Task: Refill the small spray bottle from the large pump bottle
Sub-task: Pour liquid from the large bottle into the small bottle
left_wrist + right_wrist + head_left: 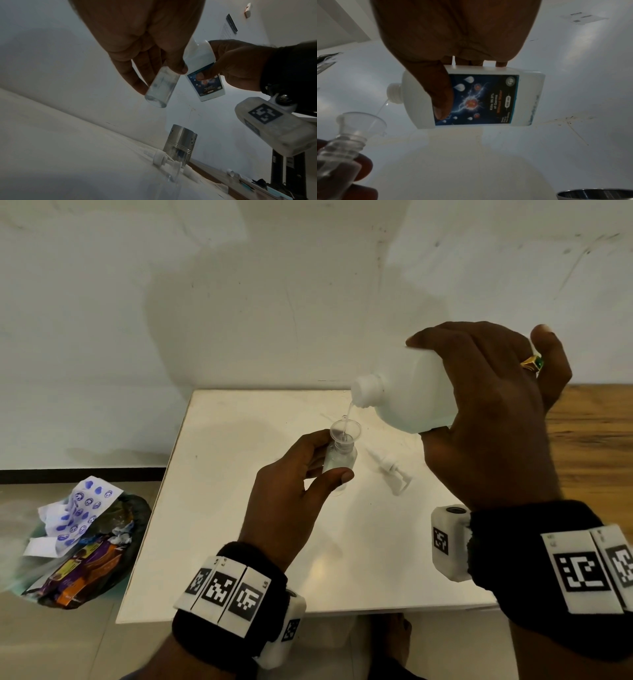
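Observation:
My left hand (301,484) grips the small clear spray bottle (339,460) above the white table (239,559). A clear funnel (345,431) sits in its open neck. My right hand (493,412) holds the large white bottle (411,395) tipped on its side, neck to the left. A thin stream (347,416) runs from that neck into the funnel. The left wrist view shows the small bottle (161,89) from below, partly filled. In the right wrist view my thumb lies across the large bottle's blue label (481,100), with the funnel (363,121) at lower left.
The white pump head (394,474) lies on the table right of the small bottle. A steel canister (180,144) stands behind it. A dark bag of wrappers and paper (82,546) sits on the floor at left. A wooden surface (596,440) adjoins the table's right side.

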